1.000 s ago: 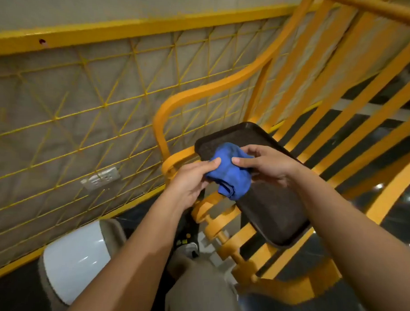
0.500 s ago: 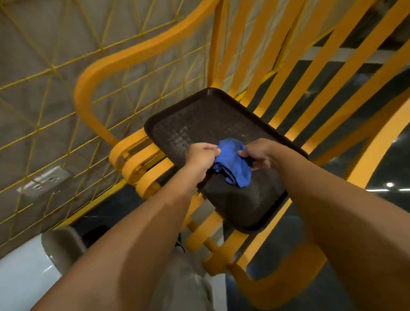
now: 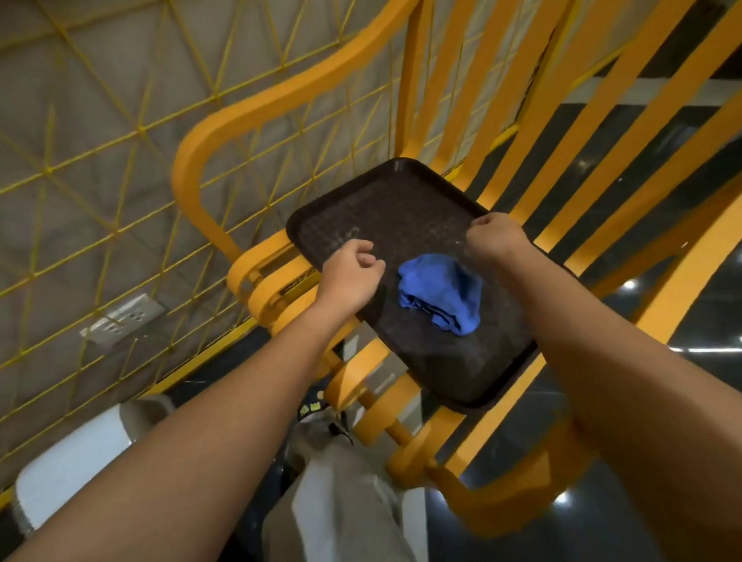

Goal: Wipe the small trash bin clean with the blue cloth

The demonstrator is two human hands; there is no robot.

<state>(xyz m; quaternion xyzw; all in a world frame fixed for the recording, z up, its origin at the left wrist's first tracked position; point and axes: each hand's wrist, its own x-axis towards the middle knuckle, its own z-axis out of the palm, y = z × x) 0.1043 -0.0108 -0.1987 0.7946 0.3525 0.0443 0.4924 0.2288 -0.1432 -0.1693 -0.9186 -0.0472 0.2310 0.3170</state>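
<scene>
Blue cloth (image 3: 442, 294) lies bunched on the dark tray (image 3: 384, 209) over the yellow bench (image 3: 283, 96). Left hand (image 3: 350, 276) and right hand (image 3: 495, 239) clenched, empty, flanking it. Should grip the cloth wadded firm, then reach for the white bin (image 3: 60, 471) low left.

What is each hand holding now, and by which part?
Nothing. Left hand and right hand are curled and empty; blue cloth lies on the tray.

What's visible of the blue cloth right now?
The blue cloth is a soft, bright blue fabric bunched into a crumpled heap, folds showing along its lower edge. It lies loose on the dark textured tray, which rests on yellow slats. Neither hand grips it: the left hand sits clear beside it, the right hand just beyond it; contact there is too blurred to tell.
</scene>
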